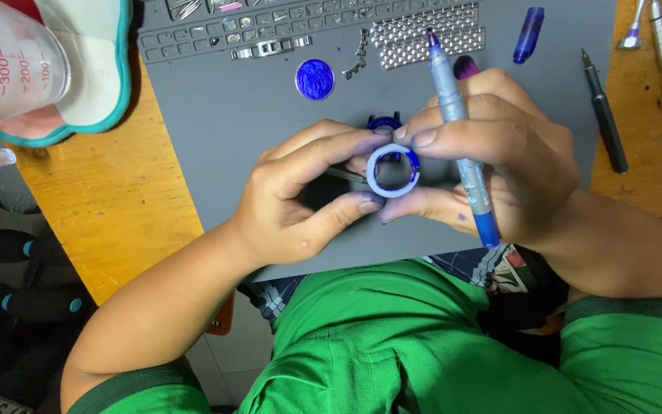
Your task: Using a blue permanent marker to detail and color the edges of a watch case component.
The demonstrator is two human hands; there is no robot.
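Head-camera view: a small white ring with blue-stained edges (393,170) is pinched between the fingertips of both hands above a grey work mat (231,138). The left hand (300,192) is closed on the ring from the left, thumb below and fingers above. The right hand (492,161) is closed on it from the right, and a grey marker pen with a blue end (461,138) is also gripped in that hand, tip pointing away. On the mat beyond the hands, a round blue-coloured disc (315,79), a silver metal mesh band (427,34) and a translucent blue pen cap (528,34) are seen. A black slim tool (605,115) lies on the right.
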